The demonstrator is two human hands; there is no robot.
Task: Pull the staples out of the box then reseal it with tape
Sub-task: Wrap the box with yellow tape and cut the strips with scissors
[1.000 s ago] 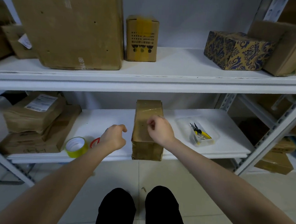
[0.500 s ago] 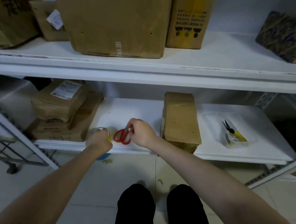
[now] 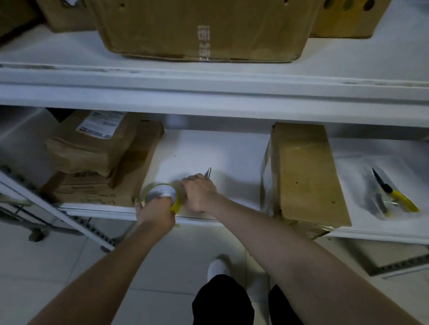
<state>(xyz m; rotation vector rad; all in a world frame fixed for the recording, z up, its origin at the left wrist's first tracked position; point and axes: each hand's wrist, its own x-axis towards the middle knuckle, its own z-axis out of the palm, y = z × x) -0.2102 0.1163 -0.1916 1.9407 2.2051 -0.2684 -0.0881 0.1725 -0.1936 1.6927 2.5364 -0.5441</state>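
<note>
Brown cardboard box (image 3: 306, 174), long, shiny tape (image 3: 267, 173) on side.

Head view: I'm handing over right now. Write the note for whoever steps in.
Left hand grips the yellow tape roll at the lower shelf's front edge.
Right hand, beside it, is curled round what looks like scissors; only the metal tips show.
The box lies further right on that shelf, neither hand on it; pliers lie in the clear tray beyond.
Done: tape and cutter in hand. Whether all staples are out cannot be told.
Left: seal the box with tape.
</note>
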